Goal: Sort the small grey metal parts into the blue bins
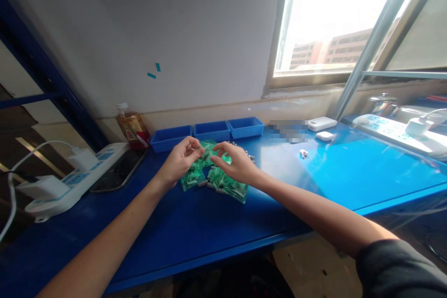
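Observation:
Both my hands meet over a pile of small green transparent bags lying on the blue table. My left hand pinches one green bag at its left side, fingers curled. My right hand pinches the same bag from the right, thumb and fingers pressed together. The bag is lifted slightly above the pile. Small metal parts lie just behind my right hand.
Three blue trays stand in a row at the wall. A bottle, a phone and a white power strip with chargers sit at the left. White cases and another power strip lie at the right.

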`<control>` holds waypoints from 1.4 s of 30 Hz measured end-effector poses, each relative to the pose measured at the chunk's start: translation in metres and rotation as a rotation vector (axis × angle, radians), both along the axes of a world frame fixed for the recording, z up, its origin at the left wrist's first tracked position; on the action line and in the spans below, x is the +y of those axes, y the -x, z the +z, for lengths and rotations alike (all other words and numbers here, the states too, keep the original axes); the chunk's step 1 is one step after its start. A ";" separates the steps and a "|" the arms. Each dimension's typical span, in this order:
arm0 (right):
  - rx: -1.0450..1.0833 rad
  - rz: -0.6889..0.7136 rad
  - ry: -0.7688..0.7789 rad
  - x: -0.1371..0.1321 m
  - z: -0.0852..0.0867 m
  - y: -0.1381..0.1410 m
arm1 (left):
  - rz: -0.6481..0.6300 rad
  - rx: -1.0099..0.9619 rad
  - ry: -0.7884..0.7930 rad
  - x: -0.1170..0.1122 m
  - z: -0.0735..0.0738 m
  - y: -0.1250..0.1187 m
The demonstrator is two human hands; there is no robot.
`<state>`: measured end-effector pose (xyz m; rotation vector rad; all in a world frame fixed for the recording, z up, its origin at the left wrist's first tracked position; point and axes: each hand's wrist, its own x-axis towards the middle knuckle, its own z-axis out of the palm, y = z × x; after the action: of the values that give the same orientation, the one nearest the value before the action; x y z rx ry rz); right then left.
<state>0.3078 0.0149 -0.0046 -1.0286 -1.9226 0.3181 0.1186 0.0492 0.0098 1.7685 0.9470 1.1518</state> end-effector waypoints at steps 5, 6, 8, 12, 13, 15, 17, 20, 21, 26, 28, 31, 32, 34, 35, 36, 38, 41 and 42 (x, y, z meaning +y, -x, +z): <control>0.307 -0.049 0.099 0.000 0.002 0.002 | -0.070 -0.087 0.034 -0.009 0.003 -0.004; 0.313 -0.055 0.115 0.000 0.002 0.001 | -0.066 -0.089 0.037 -0.010 0.004 -0.004; 0.312 -0.058 0.149 0.001 0.004 0.000 | -0.052 -0.080 0.042 -0.010 0.005 -0.003; 0.390 0.009 0.231 -0.001 0.012 0.000 | -0.019 -0.053 0.045 -0.004 0.008 0.001; 0.405 0.036 0.259 -0.002 0.014 0.001 | -0.017 -0.051 0.049 -0.002 0.008 0.003; 0.408 0.063 0.308 -0.005 0.017 0.001 | -0.031 -0.034 0.082 0.002 0.009 0.008; 0.376 0.032 0.303 -0.007 0.017 0.001 | -0.051 -0.015 0.163 0.005 0.009 0.014; 0.226 -0.079 0.103 -0.007 0.012 -0.002 | -0.064 -0.056 0.364 0.005 0.011 0.019; 0.147 -0.106 0.011 -0.007 0.010 -0.003 | -0.078 -0.078 0.435 0.004 0.012 0.019; -0.151 -0.115 -0.200 -0.012 0.001 0.000 | -0.166 -0.088 0.461 -0.006 0.014 0.009; -0.181 -0.096 -0.214 -0.013 0.000 0.003 | -0.159 -0.041 0.342 -0.008 0.013 0.007; -0.160 -0.069 -0.249 -0.014 -0.001 0.004 | -0.230 0.057 0.264 -0.012 0.013 0.006; -0.150 -0.059 -0.262 -0.014 -0.001 0.003 | -0.280 0.082 0.273 -0.014 0.014 0.006; -0.136 -0.034 -0.295 -0.013 0.000 0.001 | -0.349 0.113 0.290 -0.015 0.015 0.007; -0.132 -0.019 -0.312 -0.013 0.000 0.000 | -0.348 0.132 0.276 -0.014 0.015 0.007; -0.130 -0.006 -0.325 -0.013 0.002 0.000 | -0.313 0.153 0.236 -0.013 0.016 0.009; -0.135 0.009 -0.335 -0.012 0.004 -0.002 | -0.131 0.197 0.067 -0.004 0.018 0.018; -0.188 0.004 -0.304 -0.009 0.005 -0.004 | 0.257 0.223 -0.218 0.018 0.018 0.045; -0.214 0.002 -0.292 -0.008 0.004 -0.004 | 0.350 0.201 -0.245 0.027 0.018 0.057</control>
<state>0.3118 0.0071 -0.0004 -0.8938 -2.0853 -0.0759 0.0620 0.0760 0.0276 1.9946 1.3228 1.3738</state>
